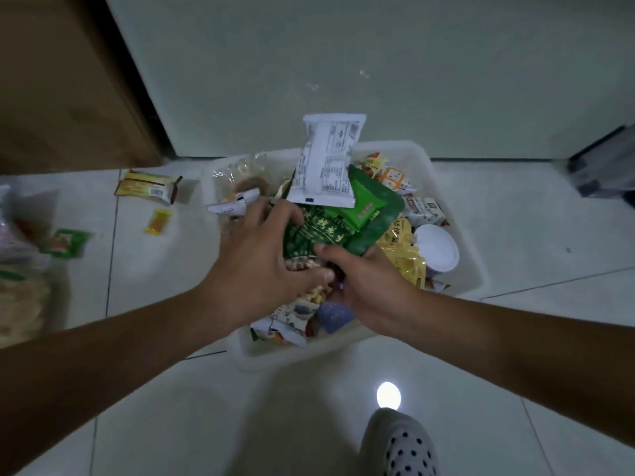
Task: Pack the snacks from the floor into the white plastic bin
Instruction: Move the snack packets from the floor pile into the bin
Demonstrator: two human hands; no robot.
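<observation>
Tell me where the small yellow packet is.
In the head view, the small yellow packet lies on the floor left of the white bin, just nearer the person than the gold box.

You have one white plastic bin (460, 218) and two hands over it, the left hand (261, 255) and the right hand (367, 286). In the bin you can pick out one white packet (326, 159), one bright green packet (367, 201), one dark green bag (316, 235), one yellow bag (402, 249) and one white cup (436, 249); the rest are too jumbled to count. On the floor (192, 424) lie three loose snacks: one gold box (147, 187), one small yellow packet (158, 221) and one green packet (67, 243), plus a blurred heap (20, 297) you cannot count. There is one polka-dot slipper (402, 444).
</observation>
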